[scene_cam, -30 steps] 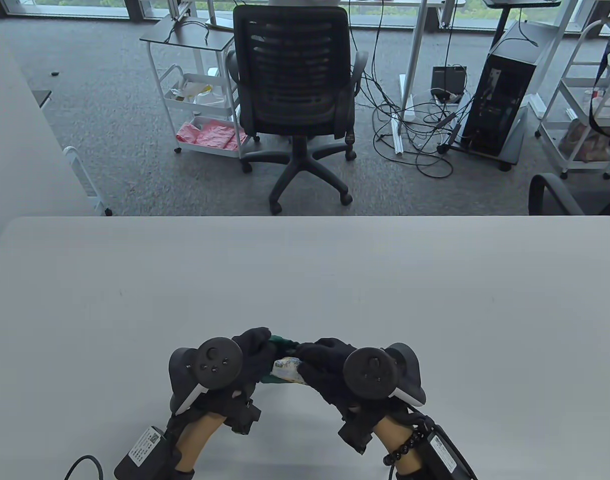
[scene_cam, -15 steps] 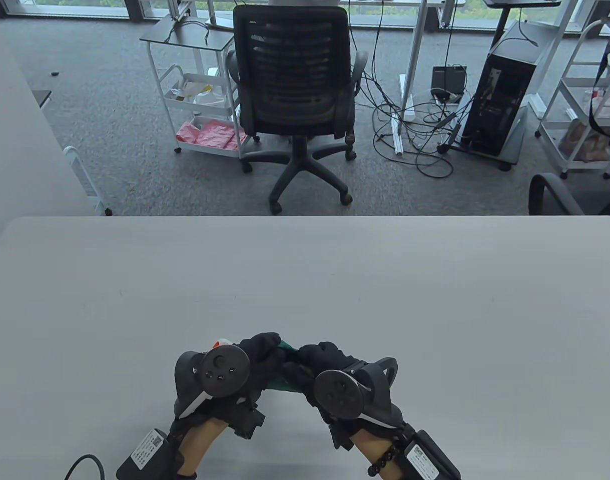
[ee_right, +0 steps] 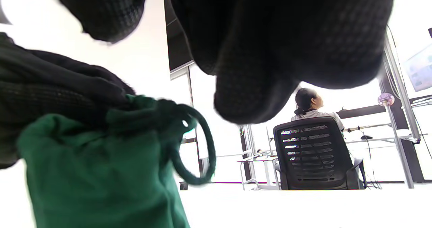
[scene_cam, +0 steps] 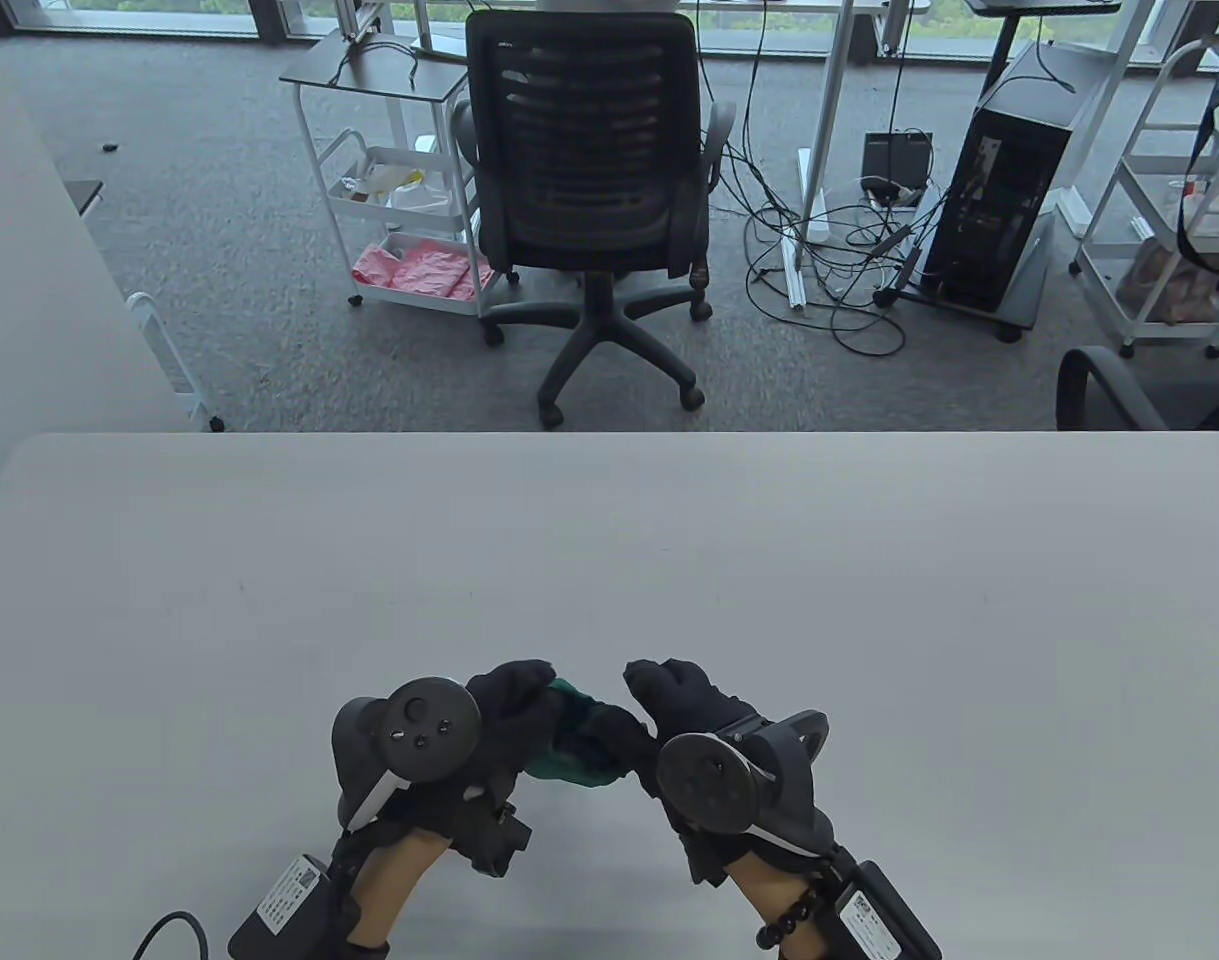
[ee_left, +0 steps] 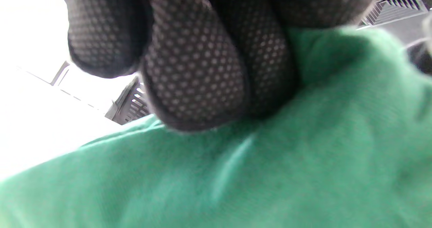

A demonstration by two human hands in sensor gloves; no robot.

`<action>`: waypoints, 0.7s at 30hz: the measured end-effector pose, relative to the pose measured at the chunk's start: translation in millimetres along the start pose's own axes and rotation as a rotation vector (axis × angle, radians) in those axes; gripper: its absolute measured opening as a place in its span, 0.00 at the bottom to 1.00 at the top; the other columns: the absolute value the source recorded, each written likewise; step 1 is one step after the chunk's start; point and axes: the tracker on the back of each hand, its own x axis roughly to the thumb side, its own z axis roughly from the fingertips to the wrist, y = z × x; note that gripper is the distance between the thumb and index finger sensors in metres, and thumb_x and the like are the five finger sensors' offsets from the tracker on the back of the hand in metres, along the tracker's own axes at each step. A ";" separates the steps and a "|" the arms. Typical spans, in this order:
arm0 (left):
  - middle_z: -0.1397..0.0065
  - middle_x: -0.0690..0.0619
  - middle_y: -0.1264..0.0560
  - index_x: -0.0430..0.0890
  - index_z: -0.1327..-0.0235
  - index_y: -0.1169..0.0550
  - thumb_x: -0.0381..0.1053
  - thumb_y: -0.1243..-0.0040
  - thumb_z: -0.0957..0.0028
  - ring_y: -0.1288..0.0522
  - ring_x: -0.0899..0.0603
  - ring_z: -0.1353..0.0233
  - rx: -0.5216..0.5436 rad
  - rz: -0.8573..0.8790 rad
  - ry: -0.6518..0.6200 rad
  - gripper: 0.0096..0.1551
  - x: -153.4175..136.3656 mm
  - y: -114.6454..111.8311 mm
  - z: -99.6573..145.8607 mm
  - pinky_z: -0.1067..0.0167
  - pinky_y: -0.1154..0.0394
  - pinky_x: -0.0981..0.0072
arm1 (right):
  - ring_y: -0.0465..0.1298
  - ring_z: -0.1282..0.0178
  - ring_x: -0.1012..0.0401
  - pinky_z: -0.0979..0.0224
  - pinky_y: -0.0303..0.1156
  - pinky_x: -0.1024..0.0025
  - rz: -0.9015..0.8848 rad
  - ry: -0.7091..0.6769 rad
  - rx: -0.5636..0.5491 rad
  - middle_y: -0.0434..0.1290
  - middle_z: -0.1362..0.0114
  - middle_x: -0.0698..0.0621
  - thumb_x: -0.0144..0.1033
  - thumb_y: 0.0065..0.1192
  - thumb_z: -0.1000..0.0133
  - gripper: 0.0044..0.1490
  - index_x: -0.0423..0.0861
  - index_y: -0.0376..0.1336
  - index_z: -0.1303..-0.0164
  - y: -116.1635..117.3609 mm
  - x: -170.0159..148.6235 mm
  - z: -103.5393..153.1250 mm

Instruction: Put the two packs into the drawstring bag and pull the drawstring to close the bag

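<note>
- Drawstring bag (scene_cam: 574,745): green cloth, soft and floppy, likely light; held just above the bench (scene_cam: 609,560) near its front edge, mid-width.
- Left hand (scene_cam: 509,715) pinches the bag's cloth.
- Right hand (scene_cam: 684,700) apart from it, fingers relaxed, holding nothing.
- Cord loop (ee_right: 199,150) hangs free at the gathered neck; best place to grip and pull.
- Packs not visible, presumably inside.

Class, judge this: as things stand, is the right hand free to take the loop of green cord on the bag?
Probably yes: the right hand is empty, and the green cord loop hangs clear beside it on the green cloth drawstring bag.
</note>
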 end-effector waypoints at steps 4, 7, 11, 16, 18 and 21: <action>0.62 0.55 0.10 0.43 0.47 0.16 0.57 0.33 0.48 0.09 0.52 0.66 -0.003 0.023 0.018 0.24 -3.3 0.3 -0.3 0.53 0.12 0.56 | 0.85 0.47 0.44 0.47 0.84 0.50 -0.022 -0.033 0.122 0.73 0.32 0.33 0.57 0.63 0.45 0.44 0.35 0.67 0.31 7.3 1.6 0.4; 0.62 0.55 0.10 0.44 0.48 0.16 0.57 0.33 0.48 0.09 0.53 0.66 -0.016 0.046 0.008 0.24 -3.0 -0.3 -0.5 0.53 0.12 0.56 | 0.84 0.44 0.43 0.44 0.82 0.48 0.028 -0.068 0.194 0.72 0.30 0.32 0.55 0.66 0.45 0.44 0.35 0.66 0.29 17.1 8.5 -0.4; 0.62 0.55 0.10 0.43 0.47 0.16 0.57 0.33 0.48 0.09 0.52 0.65 -0.033 0.081 0.006 0.24 -4.3 -3.0 -1.1 0.53 0.12 0.56 | 0.86 0.48 0.48 0.47 0.84 0.52 0.075 -0.085 0.203 0.77 0.35 0.37 0.50 0.68 0.45 0.35 0.39 0.70 0.36 24.7 14.0 -0.8; 0.62 0.55 0.10 0.43 0.47 0.16 0.57 0.33 0.48 0.08 0.52 0.65 -0.034 0.095 0.033 0.24 -11.7 -2.2 -2.8 0.53 0.12 0.56 | 0.88 0.56 0.52 0.54 0.86 0.58 0.065 -0.035 0.117 0.81 0.41 0.40 0.44 0.67 0.43 0.25 0.41 0.73 0.43 21.5 6.7 -0.9; 0.61 0.55 0.10 0.44 0.47 0.16 0.57 0.33 0.48 0.08 0.52 0.65 -0.030 0.105 0.056 0.24 -17.3 -1.2 -3.8 0.53 0.12 0.55 | 0.89 0.57 0.53 0.54 0.87 0.60 -0.001 0.013 0.072 0.81 0.42 0.40 0.43 0.66 0.43 0.24 0.41 0.74 0.44 20.0 -1.2 -0.1; 0.61 0.55 0.10 0.44 0.47 0.16 0.57 0.34 0.47 0.08 0.52 0.64 -0.034 0.163 0.092 0.24 -26.5 -1.4 -5.1 0.52 0.12 0.55 | 0.89 0.57 0.53 0.56 0.87 0.60 -0.161 0.133 0.066 0.81 0.43 0.39 0.43 0.64 0.42 0.24 0.41 0.73 0.44 23.3 -17.5 0.3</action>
